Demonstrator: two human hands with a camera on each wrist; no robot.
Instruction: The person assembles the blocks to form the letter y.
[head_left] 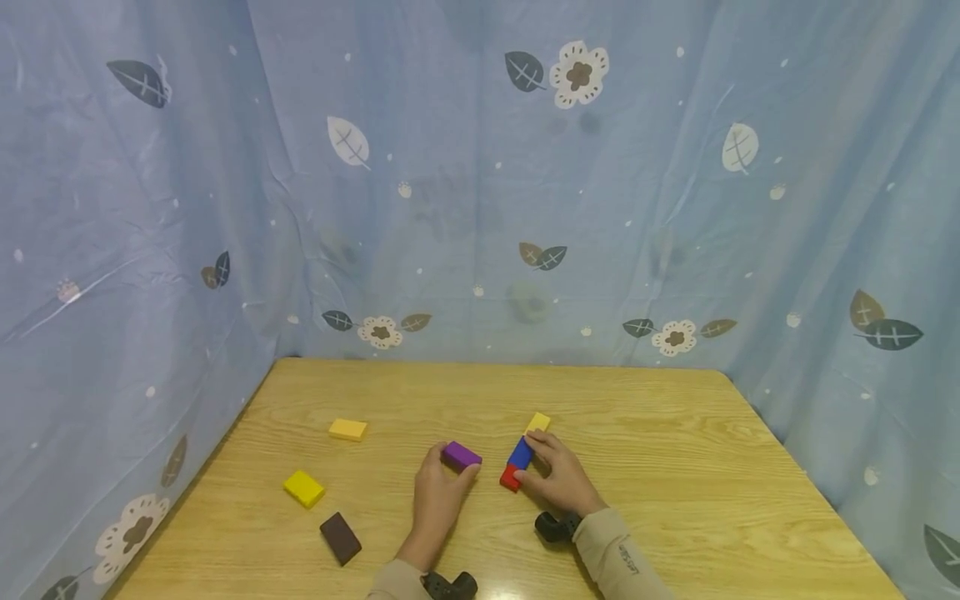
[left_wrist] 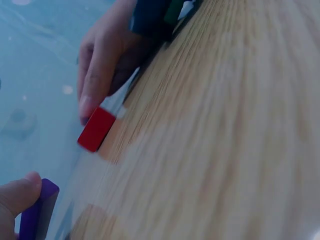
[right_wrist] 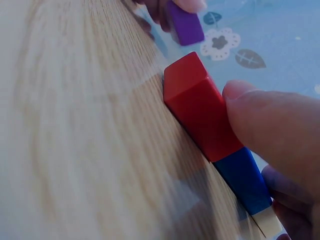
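My left hand (head_left: 438,492) pinches a purple block (head_left: 462,456) between thumb and fingers. Against the curtain in the right wrist view, that purple block (right_wrist: 187,22) shows to one side of the tabletop. A red block (head_left: 510,477), a blue block (head_left: 521,452) and a pale yellow block (head_left: 537,423) lie end to end on the table in a slanting row. Over this row my right hand (head_left: 561,479) curls, thumb at the red block (right_wrist: 200,110) and fingers along the blue block (right_wrist: 245,180) and pale yellow block (right_wrist: 268,220). Parts of the row are hidden by the fingers.
On the left of the wooden table (head_left: 675,467) lie an orange-yellow block (head_left: 348,430), a bright yellow block (head_left: 303,489) and a dark brown block (head_left: 341,538), apart from one another. A blue patterned curtain (head_left: 450,208) encloses the table's back and sides.
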